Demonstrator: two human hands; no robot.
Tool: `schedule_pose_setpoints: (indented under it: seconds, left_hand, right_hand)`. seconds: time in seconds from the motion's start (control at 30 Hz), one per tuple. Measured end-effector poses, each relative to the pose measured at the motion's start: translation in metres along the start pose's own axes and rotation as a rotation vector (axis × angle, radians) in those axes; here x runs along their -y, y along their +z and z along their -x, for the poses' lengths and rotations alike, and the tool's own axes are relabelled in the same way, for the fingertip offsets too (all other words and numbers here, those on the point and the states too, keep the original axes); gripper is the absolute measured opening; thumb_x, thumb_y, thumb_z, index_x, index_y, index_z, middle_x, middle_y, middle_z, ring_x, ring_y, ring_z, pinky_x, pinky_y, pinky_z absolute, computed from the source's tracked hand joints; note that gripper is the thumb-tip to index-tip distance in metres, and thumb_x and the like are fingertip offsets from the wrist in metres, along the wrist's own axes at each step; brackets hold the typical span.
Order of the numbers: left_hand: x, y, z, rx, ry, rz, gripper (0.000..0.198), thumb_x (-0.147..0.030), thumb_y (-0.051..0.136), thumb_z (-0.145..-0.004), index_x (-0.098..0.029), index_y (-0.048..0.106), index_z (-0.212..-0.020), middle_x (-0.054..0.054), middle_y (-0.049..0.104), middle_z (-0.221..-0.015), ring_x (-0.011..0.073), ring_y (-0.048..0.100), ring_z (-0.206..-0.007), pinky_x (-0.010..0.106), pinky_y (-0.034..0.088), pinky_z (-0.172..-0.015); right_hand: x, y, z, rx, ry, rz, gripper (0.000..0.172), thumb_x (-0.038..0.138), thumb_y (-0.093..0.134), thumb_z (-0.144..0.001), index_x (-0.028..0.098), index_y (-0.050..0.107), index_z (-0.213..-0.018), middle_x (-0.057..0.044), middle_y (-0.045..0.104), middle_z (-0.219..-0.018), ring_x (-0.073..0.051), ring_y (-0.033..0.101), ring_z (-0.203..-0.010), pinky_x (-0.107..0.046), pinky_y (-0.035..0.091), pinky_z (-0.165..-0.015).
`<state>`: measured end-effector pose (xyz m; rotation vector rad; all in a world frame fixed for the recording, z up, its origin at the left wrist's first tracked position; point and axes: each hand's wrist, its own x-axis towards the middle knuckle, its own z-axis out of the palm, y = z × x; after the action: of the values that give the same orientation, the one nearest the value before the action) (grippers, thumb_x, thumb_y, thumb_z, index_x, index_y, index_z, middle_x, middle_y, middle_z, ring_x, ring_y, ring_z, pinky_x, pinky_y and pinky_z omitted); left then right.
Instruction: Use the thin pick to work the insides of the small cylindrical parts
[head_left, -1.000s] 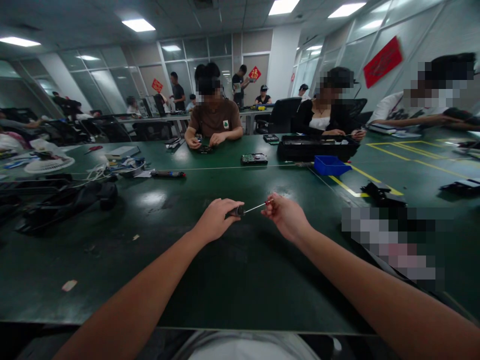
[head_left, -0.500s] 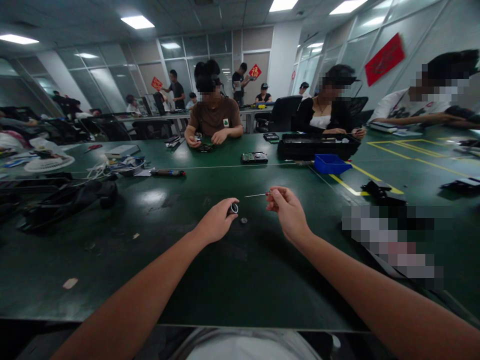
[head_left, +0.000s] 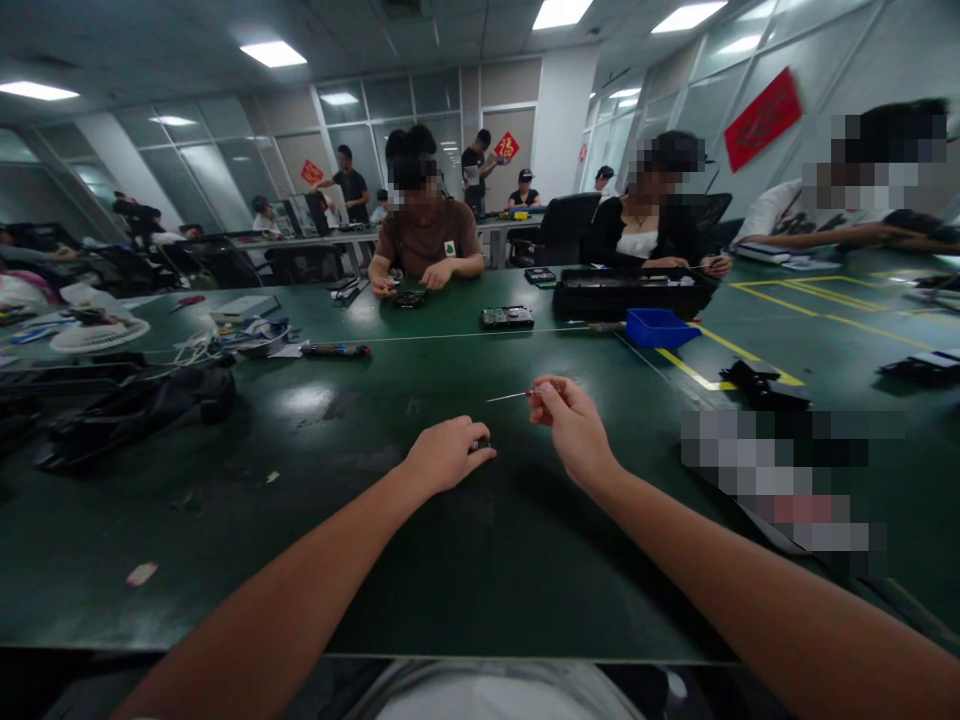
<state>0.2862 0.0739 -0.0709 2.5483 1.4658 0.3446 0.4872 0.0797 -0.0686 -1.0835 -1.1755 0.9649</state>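
My left hand (head_left: 450, 452) rests low over the green table (head_left: 420, 590), fingers curled. A small dark round part (head_left: 482, 445) shows between its thumb and fingers; the fingers hide most of it, so its kind cannot be made out. To the right, my right hand (head_left: 562, 410) is closed on a thin screwdriver (head_left: 508, 398) with a reddish handle. The metal shaft points left, above the table and a little beyond my left fingers, without touching them.
Across the table, a hard drive (head_left: 507, 318) lies near a blue bin (head_left: 661, 328) and a long black casing (head_left: 634, 296). A marker-like tool (head_left: 335, 350) and a black molded part (head_left: 142, 415) lie left. Black pieces (head_left: 765, 385) sit right. Other people work opposite.
My left hand has lowered and moved slightly right, onto the spot where a small disc lay. The silver-rimmed dark cylinder it held is out of sight. My right hand barely moved.
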Motion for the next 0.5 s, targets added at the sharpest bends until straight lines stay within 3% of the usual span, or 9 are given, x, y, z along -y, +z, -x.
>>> schedule_pose_setpoints:
  seconds: [0.23, 0.3, 0.4, 0.5]
  left_hand:
    - [0.025, -0.019, 0.001, -0.236, -0.131, 0.423, 0.027, -0.041, 0.063, -0.086, -0.024, 0.072, -0.105, 0.005, 0.071, -0.1, 0.021, 0.063, -0.09, 0.032, 0.048, -0.08]
    - [0.036, -0.028, 0.001, -0.289, -0.217, 0.605, 0.029, -0.039, 0.065, -0.084, -0.022, 0.073, -0.106, 0.006, 0.071, -0.098, 0.0181, 0.062, -0.08, 0.029, 0.048, -0.072]
    - [0.055, -0.045, 0.004, -0.354, -0.367, 1.005, 0.033, -0.037, 0.063, -0.082, -0.018, 0.07, -0.107, 0.006, 0.067, -0.092, 0.0124, 0.056, -0.063, 0.022, 0.038, -0.051]
    - [0.077, -0.065, 0.012, -0.475, -0.484, 1.354, 0.027, -0.028, 0.059, -0.079, -0.016, 0.066, -0.102, 0.003, 0.062, -0.085, 0.0109, 0.053, -0.058, 0.021, 0.034, -0.045]
  right_hand:
    - [-0.003, -0.002, -0.001, 0.036, 0.009, -0.007, 0.028, 0.048, 0.058, -0.087, 0.023, 0.061, -0.1, -0.002, 0.062, -0.085, -0.016, 0.058, -0.071, -0.033, 0.049, -0.069]
    - [-0.003, -0.002, -0.001, 0.043, 0.015, 0.013, 0.028, 0.048, 0.057, -0.088, 0.023, 0.061, -0.1, -0.002, 0.062, -0.085, -0.016, 0.058, -0.073, -0.033, 0.049, -0.071]
    - [-0.005, -0.003, -0.002, 0.053, 0.024, 0.026, 0.029, 0.048, 0.057, -0.088, 0.022, 0.062, -0.101, -0.003, 0.063, -0.086, -0.017, 0.059, -0.075, -0.034, 0.049, -0.073]
    - [-0.009, -0.005, -0.003, 0.055, 0.019, 0.016, 0.029, 0.048, 0.057, -0.089, 0.022, 0.062, -0.101, -0.002, 0.064, -0.087, -0.017, 0.06, -0.075, -0.034, 0.049, -0.073]
